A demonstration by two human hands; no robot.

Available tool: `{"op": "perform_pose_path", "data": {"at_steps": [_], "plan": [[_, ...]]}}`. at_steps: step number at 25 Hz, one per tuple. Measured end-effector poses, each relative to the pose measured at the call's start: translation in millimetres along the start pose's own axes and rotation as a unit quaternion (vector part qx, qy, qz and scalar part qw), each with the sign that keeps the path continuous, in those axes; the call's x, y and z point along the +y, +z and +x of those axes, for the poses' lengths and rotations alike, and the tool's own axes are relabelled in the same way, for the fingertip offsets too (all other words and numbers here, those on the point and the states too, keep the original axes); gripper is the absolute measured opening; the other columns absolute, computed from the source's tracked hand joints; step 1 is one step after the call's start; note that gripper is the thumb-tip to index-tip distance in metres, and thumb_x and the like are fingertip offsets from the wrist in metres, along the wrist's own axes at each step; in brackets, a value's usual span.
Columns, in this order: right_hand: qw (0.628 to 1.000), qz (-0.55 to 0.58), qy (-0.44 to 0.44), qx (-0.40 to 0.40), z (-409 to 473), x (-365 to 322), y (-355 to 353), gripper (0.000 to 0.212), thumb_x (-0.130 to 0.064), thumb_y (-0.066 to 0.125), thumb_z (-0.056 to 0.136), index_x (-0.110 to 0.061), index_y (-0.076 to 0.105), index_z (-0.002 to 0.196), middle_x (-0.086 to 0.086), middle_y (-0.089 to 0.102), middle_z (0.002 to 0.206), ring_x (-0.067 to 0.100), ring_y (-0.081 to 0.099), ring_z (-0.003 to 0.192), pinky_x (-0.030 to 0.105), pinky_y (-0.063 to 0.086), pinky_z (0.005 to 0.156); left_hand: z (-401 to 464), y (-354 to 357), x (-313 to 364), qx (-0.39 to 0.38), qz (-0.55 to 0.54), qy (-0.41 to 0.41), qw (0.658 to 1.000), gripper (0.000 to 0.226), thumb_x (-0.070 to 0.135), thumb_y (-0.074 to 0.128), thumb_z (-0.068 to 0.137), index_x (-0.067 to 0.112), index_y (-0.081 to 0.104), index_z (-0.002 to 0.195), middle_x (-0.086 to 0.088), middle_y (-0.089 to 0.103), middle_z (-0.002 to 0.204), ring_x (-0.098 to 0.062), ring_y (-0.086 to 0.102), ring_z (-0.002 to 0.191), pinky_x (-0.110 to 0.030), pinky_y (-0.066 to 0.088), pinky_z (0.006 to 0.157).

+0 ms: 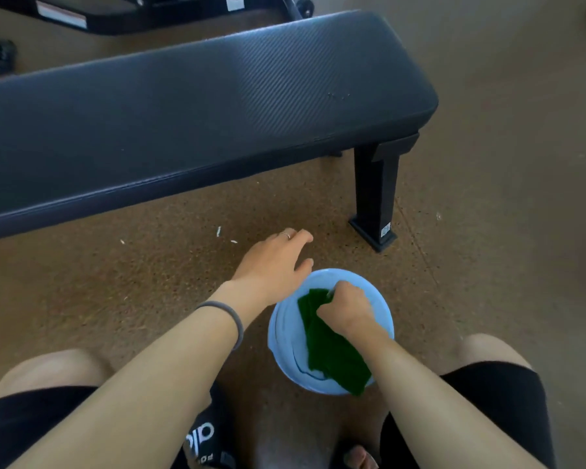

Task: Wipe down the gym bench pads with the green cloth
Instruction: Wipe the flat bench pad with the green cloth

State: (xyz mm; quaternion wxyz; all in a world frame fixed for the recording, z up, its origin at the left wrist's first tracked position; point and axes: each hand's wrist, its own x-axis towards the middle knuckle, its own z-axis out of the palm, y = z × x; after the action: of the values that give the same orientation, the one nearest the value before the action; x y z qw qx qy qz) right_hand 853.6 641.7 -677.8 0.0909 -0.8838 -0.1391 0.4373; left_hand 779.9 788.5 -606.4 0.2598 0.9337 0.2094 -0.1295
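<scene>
Nearest, the right hand (344, 308) forms a closed grip on the dark green cloth (332, 350), which lies in the round light-blue plastic basin (281, 333) on the speckled brown floor (132, 282). The left hand (273, 265), fingers relaxed and holding nothing, hovers at the basin's far-left rim. Beyond, the long black padded gym bench (200, 106) stands on a black metal leg (374, 194).
</scene>
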Motion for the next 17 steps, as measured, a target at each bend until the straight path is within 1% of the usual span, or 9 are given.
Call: {"op": "perform_pose_path", "data": {"at_steps": [2, 4, 5, 7, 9, 11, 13, 14, 17], "plan": [[0.997, 0.048, 0.01, -0.059, -3, -5, -29, 0.015, -0.013, 0.07, 0.085, -0.005, 0.065, 0.097, 0.009, 0.068, 0.093, 0.027, 0.067, 0.09, 0.031, 0.05, 0.072, 1, -25, 3, 0.071, -0.002, 0.036, 0.997, 0.04, 0.035, 0.052, 0.104, 0.029, 0.046, 0.143, 0.003, 0.056, 0.138, -0.018, 0.061, 0.118, -0.039, 0.055, 0.091], [0.991, 0.111, -0.008, -0.074, -12, -20, -71, 0.024, -0.01, 0.075, 0.077, 0.0, 0.072, 0.1, 0.011, 0.071, 0.086, 0.031, 0.074, 0.088, 0.034, 0.054, 0.07, 4, -60, 4, 0.166, 0.009, 0.085, 0.982, 0.034, 0.03, 0.054, 0.102, 0.026, 0.052, 0.136, 0.004, 0.061, 0.124, -0.016, 0.065, 0.102, -0.039, 0.057, 0.083], [0.986, 0.155, -0.031, -0.051, -19, -31, -96, 0.026, -0.009, 0.076, 0.077, -0.004, 0.072, 0.103, 0.011, 0.072, 0.089, 0.03, 0.073, 0.086, 0.034, 0.056, 0.07, 8, -80, 2, 0.214, 0.018, 0.104, 0.971, 0.031, 0.027, 0.055, 0.101, 0.023, 0.055, 0.132, 0.004, 0.062, 0.118, -0.017, 0.066, 0.097, -0.04, 0.057, 0.08], [0.961, 0.249, -0.11, 0.035, -39, -58, -150, 0.022, -0.007, 0.076, 0.079, -0.012, 0.069, 0.099, 0.006, 0.072, 0.086, 0.023, 0.07, 0.079, 0.025, 0.054, 0.061, 18, -118, -6, 0.296, 0.035, 0.111, 0.948, 0.029, 0.026, 0.055, 0.099, 0.018, 0.058, 0.127, 0.0, 0.063, 0.116, -0.021, 0.066, 0.098, -0.043, 0.056, 0.082], [0.915, 0.285, -0.214, 0.191, -67, -91, -201, 0.014, -0.008, 0.075, 0.08, -0.014, 0.069, 0.09, -0.003, 0.069, 0.077, 0.012, 0.065, 0.072, 0.017, 0.047, 0.053, 30, -147, -17, 0.325, 0.056, 0.088, 0.94, 0.035, 0.029, 0.052, 0.102, 0.016, 0.055, 0.134, -0.006, 0.062, 0.126, -0.027, 0.062, 0.112, -0.047, 0.053, 0.093], [0.837, 0.232, -0.313, 0.384, -88, -125, -233, 0.013, -0.011, 0.07, 0.08, -0.014, 0.065, 0.091, -0.012, 0.063, 0.076, 0.0, 0.057, 0.069, 0.016, 0.043, 0.059, 48, -162, -31, 0.299, 0.086, 0.046, 0.949, 0.044, 0.034, 0.049, 0.105, 0.015, 0.049, 0.145, -0.01, 0.057, 0.14, -0.032, 0.053, 0.128, -0.049, 0.045, 0.105], [0.783, 0.128, -0.385, 0.472, -89, -158, -231, 0.017, -0.012, 0.065, 0.082, -0.019, 0.062, 0.097, -0.013, 0.055, 0.08, 0.003, 0.048, 0.071, 0.013, 0.038, 0.063, 64, -165, -47, 0.246, 0.11, 0.01, 0.963, 0.05, 0.039, 0.044, 0.107, 0.017, 0.043, 0.151, -0.012, 0.051, 0.148, -0.036, 0.045, 0.137, -0.051, 0.038, 0.112], [0.788, 0.069, -0.404, 0.461, -80, -170, -222, 0.021, -0.014, 0.065, 0.084, -0.018, 0.063, 0.104, -0.009, 0.055, 0.088, 0.008, 0.048, 0.077, 0.016, 0.041, 0.068, 69, -163, -56, 0.223, 0.118, -0.001, 0.968, 0.051, 0.041, 0.042, 0.107, 0.018, 0.042, 0.153, -0.012, 0.049, 0.151, -0.036, 0.042, 0.14, -0.051, 0.035, 0.114], [0.854, -0.077, -0.377, 0.351, -38, -180, -176, 0.042, -0.039, 0.068, 0.087, -0.016, 0.065, 0.122, 0.003, 0.057, 0.109, 0.022, 0.053, 0.101, 0.039, 0.049, 0.089, 75, -150, -80, 0.208, 0.138, 0.001, 0.968, 0.05, 0.045, 0.038, 0.107, 0.021, 0.045, 0.151, -0.009, 0.043, 0.155, -0.035, 0.036, 0.143, -0.05, 0.03, 0.117]]}}
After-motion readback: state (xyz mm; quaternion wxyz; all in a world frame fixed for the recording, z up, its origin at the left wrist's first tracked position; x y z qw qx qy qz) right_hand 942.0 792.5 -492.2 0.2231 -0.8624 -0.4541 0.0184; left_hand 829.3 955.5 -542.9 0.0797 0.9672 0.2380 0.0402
